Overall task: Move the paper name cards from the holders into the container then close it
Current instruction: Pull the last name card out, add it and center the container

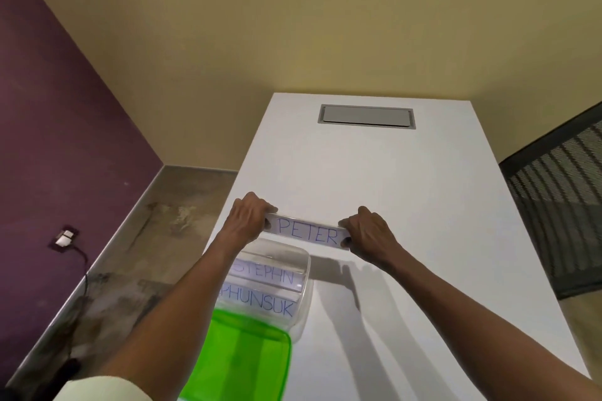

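A clear holder with a paper card reading PETER [306,233] is held above the white table [374,179]. My left hand [249,216] grips its left end and my right hand [366,231] grips its right end. Just below it sits a clear plastic container [301,299], open, with two cards inside reading STEPHN [270,275] and PHUNSUK [260,301]. Whether those two sit in holders I cannot tell. The container's green lid [237,361] lies at its near side, partly under my left forearm.
A grey cable hatch [366,116] is set into the far end of the table. A black mesh chair back [560,205] stands at the right. To the left the floor drops away, with a wall socket and cable [66,239] on the purple wall.
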`<state>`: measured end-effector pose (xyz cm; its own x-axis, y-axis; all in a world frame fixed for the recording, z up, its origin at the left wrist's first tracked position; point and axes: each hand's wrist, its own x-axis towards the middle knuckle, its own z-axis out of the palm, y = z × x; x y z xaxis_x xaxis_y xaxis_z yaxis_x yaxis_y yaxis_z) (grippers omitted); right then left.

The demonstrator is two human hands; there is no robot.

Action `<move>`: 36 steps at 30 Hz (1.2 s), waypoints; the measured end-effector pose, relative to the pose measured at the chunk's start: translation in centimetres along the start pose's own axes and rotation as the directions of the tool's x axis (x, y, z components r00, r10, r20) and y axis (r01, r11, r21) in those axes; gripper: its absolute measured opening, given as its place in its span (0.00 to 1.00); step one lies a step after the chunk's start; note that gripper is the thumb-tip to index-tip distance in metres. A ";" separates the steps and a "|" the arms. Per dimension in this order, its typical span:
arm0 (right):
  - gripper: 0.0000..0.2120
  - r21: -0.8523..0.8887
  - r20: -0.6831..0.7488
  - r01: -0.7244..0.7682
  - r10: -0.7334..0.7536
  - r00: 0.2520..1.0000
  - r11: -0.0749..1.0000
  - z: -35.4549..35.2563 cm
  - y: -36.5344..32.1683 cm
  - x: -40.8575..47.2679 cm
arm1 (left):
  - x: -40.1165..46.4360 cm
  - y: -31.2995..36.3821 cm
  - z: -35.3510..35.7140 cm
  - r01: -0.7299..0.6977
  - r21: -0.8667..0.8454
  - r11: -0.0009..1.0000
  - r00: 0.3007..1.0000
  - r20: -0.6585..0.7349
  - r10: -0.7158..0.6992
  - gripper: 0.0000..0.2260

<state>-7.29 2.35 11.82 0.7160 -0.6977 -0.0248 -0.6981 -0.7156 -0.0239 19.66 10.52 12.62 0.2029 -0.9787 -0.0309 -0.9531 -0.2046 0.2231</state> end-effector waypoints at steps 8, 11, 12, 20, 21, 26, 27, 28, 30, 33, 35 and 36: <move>0.07 -0.001 -0.009 0.103 -0.103 0.995 0.995 0.5 -5.3 0.0 | -3.5 -4.6 -0.5 0.026 0.064 0.998 1.000 -0.002 -0.026 0.15; 0.07 0.023 -0.001 0.130 -0.130 0.991 0.991 0.9 -7.2 0.0 | -4.7 -5.8 -0.5 0.030 0.085 0.996 0.999 -0.021 -0.028 0.14; 0.07 0.031 0.001 0.139 -0.139 0.990 0.990 1.0 -7.8 0.0 | -4.9 -6.2 -0.5 0.031 0.101 0.994 0.999 -0.018 -0.029 0.13; 0.08 0.021 0.037 0.219 -0.220 0.975 0.975 2.8 -11.2 0.1 | -6.3 -8.4 0.2 0.088 0.176 0.980 0.993 0.058 -0.099 0.13; 0.09 0.026 0.045 0.225 -0.226 0.973 0.974 2.9 -11.5 0.1 | -6.5 -8.6 0.4 0.095 0.173 0.980 0.992 0.066 -0.107 0.13; 0.10 0.041 0.075 0.240 -0.243 0.967 0.970 3.7 -12.6 -0.2 | -7.5 -8.8 1.4 0.113 0.140 0.984 0.985 0.114 -0.129 0.12; 0.09 0.044 0.087 0.242 -0.245 0.966 0.969 3.9 -12.7 -0.3 | -7.7 -8.8 1.6 0.114 0.138 0.984 0.984 0.121 -0.131 0.12; 0.09 0.043 0.101 0.240 -0.243 0.965 0.970 4.0 -12.8 -0.3 | -7.8 -8.8 1.8 0.114 0.142 0.983 0.982 0.133 -0.133 0.12; 0.09 0.011 0.138 0.243 -0.242 0.960 0.970 4.1 -13.0 -0.3 | -8.0 -8.7 2.1 0.096 0.193 0.977 0.977 0.167 -0.129 0.13; 0.15 -0.054 0.163 0.239 -0.228 0.960 0.970 4.1 -13.2 -0.6 | -8.3 -8.6 2.8 0.065 0.279 0.958 0.975 0.188 -0.121 0.15; 0.15 -0.066 0.131 0.255 -0.245 0.961 0.965 4.6 -13.4 -0.5 | -8.7 -8.6 3.4 0.050 0.293 0.955 0.980 0.170 -0.103 0.14; 0.14 -0.077 0.124 0.265 -0.254 0.959 0.961 4.9 -13.6 -0.5 | -9.0 -8.6 3.7 0.045 0.291 0.956 0.984 0.152 -0.092 0.13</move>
<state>1.83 12.55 7.29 0.8642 -0.4828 -0.1415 -0.4813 -0.8753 0.0469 25.19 21.02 7.38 0.2536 -0.9466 -0.1990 -0.9671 -0.2441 -0.0714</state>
